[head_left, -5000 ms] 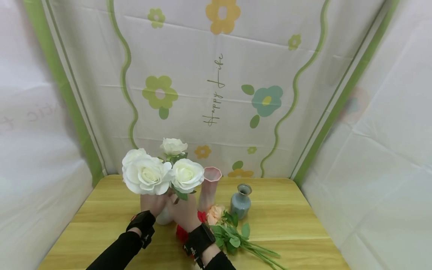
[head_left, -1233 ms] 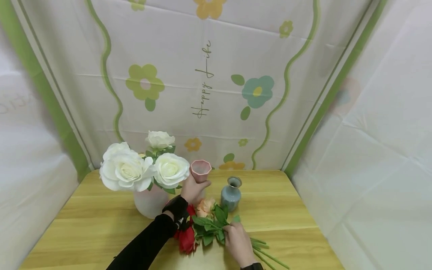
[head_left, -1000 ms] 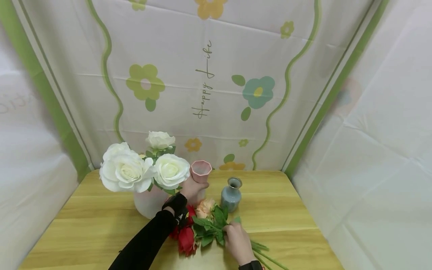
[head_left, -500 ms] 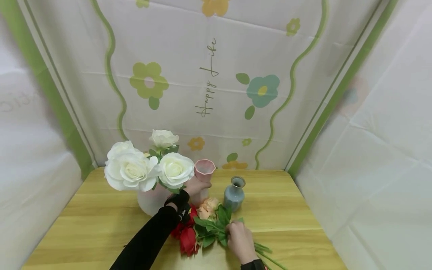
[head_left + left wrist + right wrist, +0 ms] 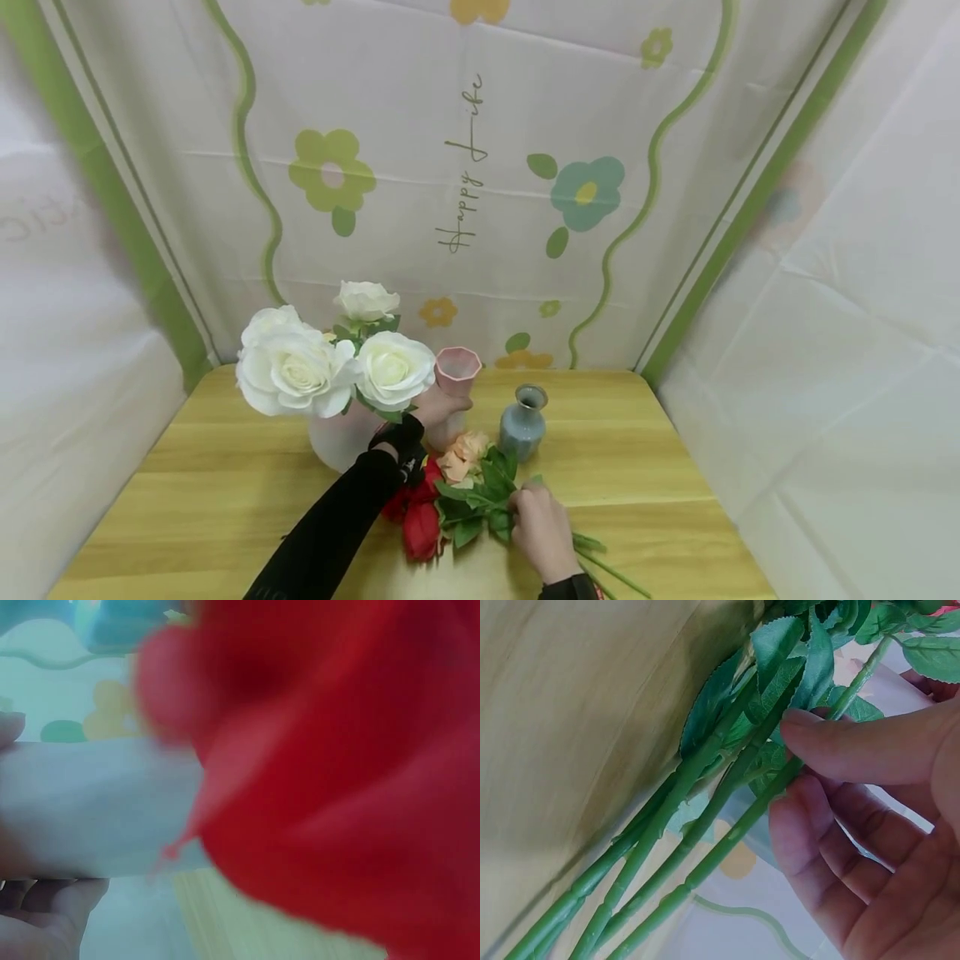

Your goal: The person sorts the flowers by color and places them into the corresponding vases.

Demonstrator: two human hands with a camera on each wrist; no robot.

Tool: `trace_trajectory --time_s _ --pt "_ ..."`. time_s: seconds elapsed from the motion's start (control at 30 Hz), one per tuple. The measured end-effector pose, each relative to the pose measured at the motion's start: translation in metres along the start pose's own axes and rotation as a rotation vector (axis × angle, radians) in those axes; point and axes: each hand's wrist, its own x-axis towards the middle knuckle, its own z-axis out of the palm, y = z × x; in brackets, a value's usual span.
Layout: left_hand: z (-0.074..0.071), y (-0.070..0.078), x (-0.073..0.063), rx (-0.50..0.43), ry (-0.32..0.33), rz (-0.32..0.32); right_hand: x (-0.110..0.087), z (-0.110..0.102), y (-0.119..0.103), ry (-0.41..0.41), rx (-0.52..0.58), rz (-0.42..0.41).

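Note:
My left hand (image 5: 437, 407) reaches across the table and grips the tall pink vase (image 5: 457, 365). In the left wrist view, thumb and fingers lie on opposite sides of its pale body (image 5: 97, 806). My right hand (image 5: 542, 529) pinches one green flower stem (image 5: 742, 825) between thumb and fingers, as the right wrist view shows. Other leafy stems (image 5: 630, 877) run alongside it. The bunch lies at the front, with red flowers (image 5: 422, 529) and peach flowers (image 5: 467, 454) at its left end. A red bloom (image 5: 322, 772) fills much of the left wrist view, hiding part of the vase.
Large white roses (image 5: 300, 371) stand in a round pale vase (image 5: 337, 440) left of the pink one. A small grey-blue vase (image 5: 522, 429) is to the right. A patterned cloth (image 5: 465, 200) hangs behind the wooden table (image 5: 210, 483), with white sheets at both sides.
Five seconds ago both hands were at the white roses. Since then my left hand has moved to the pink vase and my right to the stems. In the last second both hands barely move.

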Motion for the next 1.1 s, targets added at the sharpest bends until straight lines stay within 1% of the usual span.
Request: trace_trajectory --time_s 0.2,0.33,0.53,0.77,0.9,1.03,1.1 --pt "-0.001 0.004 -0.001 0.066 -0.006 -0.06 0.002 -0.002 0.001 0.009 -0.009 0.017" --pt "-0.003 0.007 -0.001 0.066 -0.028 -0.075 0.002 -0.005 0.002 0.034 -0.007 0.023" --pt "-0.003 0.01 -0.004 0.068 -0.027 -0.083 -0.001 -0.007 0.002 0.071 -0.01 0.019" --pt "-0.002 0.008 -0.006 0.056 -0.033 -0.099 -0.005 -0.01 0.004 0.156 0.001 0.023" --pt "-0.003 0.006 -0.004 0.07 -0.04 -0.104 -0.007 -0.015 0.007 0.157 0.007 0.03" --pt "-0.004 0.003 -0.003 0.091 -0.047 -0.08 -0.008 -0.02 0.012 0.152 -0.003 0.023" --pt "-0.004 0.003 -0.003 0.072 -0.053 -0.067 -0.009 -0.023 0.013 0.16 -0.007 0.014"
